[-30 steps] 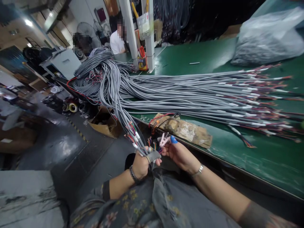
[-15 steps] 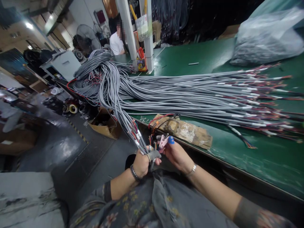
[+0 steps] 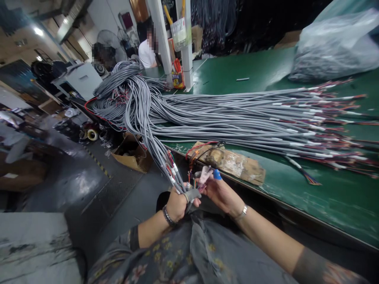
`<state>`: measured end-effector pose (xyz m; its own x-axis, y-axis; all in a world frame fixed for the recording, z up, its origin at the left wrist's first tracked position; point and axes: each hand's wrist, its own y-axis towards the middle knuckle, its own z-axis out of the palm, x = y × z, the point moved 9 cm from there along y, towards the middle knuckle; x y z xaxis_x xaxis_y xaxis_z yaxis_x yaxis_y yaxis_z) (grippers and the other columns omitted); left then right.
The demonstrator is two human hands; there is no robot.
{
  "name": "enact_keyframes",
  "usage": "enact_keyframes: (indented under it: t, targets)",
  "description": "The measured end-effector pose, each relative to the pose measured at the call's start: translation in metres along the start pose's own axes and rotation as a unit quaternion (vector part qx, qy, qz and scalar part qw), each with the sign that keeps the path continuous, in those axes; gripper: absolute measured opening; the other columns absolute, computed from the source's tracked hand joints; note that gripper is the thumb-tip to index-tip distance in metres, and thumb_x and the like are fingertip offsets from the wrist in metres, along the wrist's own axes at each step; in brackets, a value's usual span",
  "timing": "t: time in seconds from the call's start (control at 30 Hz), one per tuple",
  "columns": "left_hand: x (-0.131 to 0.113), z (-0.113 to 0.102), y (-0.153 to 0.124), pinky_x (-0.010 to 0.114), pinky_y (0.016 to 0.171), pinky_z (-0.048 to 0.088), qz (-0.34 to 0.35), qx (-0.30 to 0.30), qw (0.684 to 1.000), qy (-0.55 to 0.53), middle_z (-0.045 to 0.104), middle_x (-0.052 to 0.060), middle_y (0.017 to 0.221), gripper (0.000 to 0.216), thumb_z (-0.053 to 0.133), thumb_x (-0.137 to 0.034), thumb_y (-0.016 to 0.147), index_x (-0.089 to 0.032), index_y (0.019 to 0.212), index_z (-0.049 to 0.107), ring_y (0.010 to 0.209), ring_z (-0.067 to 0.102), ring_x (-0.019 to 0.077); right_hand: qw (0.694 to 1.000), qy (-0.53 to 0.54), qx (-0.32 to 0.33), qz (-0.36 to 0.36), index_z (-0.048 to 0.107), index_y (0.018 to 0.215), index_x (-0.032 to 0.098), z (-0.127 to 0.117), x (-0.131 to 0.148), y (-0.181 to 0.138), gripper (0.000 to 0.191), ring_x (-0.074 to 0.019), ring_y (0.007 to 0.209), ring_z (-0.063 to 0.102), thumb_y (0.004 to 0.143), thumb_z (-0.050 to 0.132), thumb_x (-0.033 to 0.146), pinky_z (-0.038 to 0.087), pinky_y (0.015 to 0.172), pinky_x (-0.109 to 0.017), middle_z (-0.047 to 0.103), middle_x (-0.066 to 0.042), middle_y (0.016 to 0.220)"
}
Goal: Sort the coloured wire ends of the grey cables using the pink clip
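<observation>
A big bundle of grey cables (image 3: pixel 225 118) lies across the green table (image 3: pixel 310 189), and part of it hangs over the edge toward my lap. My left hand (image 3: pixel 176 205) is closed around the hanging cable ends (image 3: pixel 173 173), with a grey wrap on its forefinger. Just to the right, my right hand (image 3: pixel 220 191) is closed on a small pink tool (image 3: pixel 204 175) held at the coloured wire tips. A blue cap covers one of its fingertips.
A worn cardboard pad (image 3: pixel 231 161) lies on the table edge above my hands. A plastic bag (image 3: pixel 334 47) sits far right, an open carton (image 3: pixel 132 152) on the floor, white posts (image 3: pixel 186 43) at the back. Other people sit beyond the cable pile.
Both hands stay at the cable ends. The right hand with the pink tool has shifted slightly at the wire tips; the view has moved a little.
</observation>
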<state>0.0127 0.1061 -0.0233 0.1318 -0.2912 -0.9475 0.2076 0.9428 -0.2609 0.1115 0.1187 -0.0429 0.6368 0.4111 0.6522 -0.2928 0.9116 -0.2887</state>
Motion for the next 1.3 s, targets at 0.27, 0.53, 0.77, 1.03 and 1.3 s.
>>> enact_keyframes:
  t: [0.27, 0.53, 0.77, 1.03, 1.3]
  targets:
    - [0.005, -0.007, -0.008, 0.026, 0.055, 0.044, 0.026, 0.006, 0.998, 0.060, 0.061, 0.004, 0.049, 0.040, 0.070, -0.051, 0.068, -0.015, 0.052, 0.062, 0.047, 0.053, 0.0125, 0.994, -0.102, 0.047, 0.008, 0.061, 0.072, 0.019, 0.011, -0.007, -0.023, 0.037, -0.0141, 0.056, 0.058, 0.059, 0.081, 0.048, 0.043, 0.059, -0.028, 0.062, 0.001, 0.058]
    - [-0.004, 0.011, -0.008, 0.026, 0.056, 0.044, 0.007, 0.093, 0.986, 0.135, 0.060, 0.003, 0.049, 0.040, 0.073, -0.052, 0.065, -0.016, 0.053, 0.061, 0.049, 0.054, 0.0131, 0.984, -0.169, 0.048, 0.000, 0.057, 0.070, 0.020, 0.017, -0.002, -0.026, 0.035, -0.0149, 0.049, 0.060, 0.064, 0.076, 0.049, 0.043, 0.054, -0.028, 0.064, 0.002, 0.053]
    - [-0.002, 0.006, -0.006, 0.025, 0.054, 0.042, -0.003, 0.068, 0.992, 0.106, 0.059, 0.003, 0.048, 0.041, 0.072, -0.052, 0.065, -0.015, 0.052, 0.062, 0.048, 0.052, 0.0125, 0.983, -0.180, 0.040, -0.005, 0.058, 0.072, 0.021, 0.013, -0.002, -0.026, 0.038, -0.0156, 0.052, 0.060, 0.065, 0.074, 0.054, 0.044, 0.054, -0.029, 0.066, 0.001, 0.057]
    - [0.002, -0.002, -0.004, 0.025, 0.054, 0.043, 0.012, 0.017, 0.998, 0.067, 0.058, 0.003, 0.047, 0.044, 0.070, -0.056, 0.066, -0.015, 0.050, 0.061, 0.050, 0.054, 0.0136, 0.987, -0.160, 0.009, -0.002, 0.056, 0.067, 0.021, 0.010, -0.003, -0.028, 0.038, -0.0137, 0.054, 0.055, 0.063, 0.076, 0.052, 0.040, 0.052, -0.027, 0.064, 0.001, 0.060]
    - [0.000, 0.003, -0.006, 0.026, 0.059, 0.045, 0.026, 0.045, 0.996, 0.069, 0.061, 0.004, 0.051, 0.041, 0.070, -0.052, 0.069, -0.015, 0.052, 0.064, 0.054, 0.057, 0.0141, 0.996, -0.089, -0.017, 0.002, 0.053, 0.060, 0.020, 0.009, -0.011, -0.023, 0.036, -0.0130, 0.047, 0.053, 0.061, 0.078, 0.045, 0.039, 0.052, -0.027, 0.056, 0.004, 0.051]
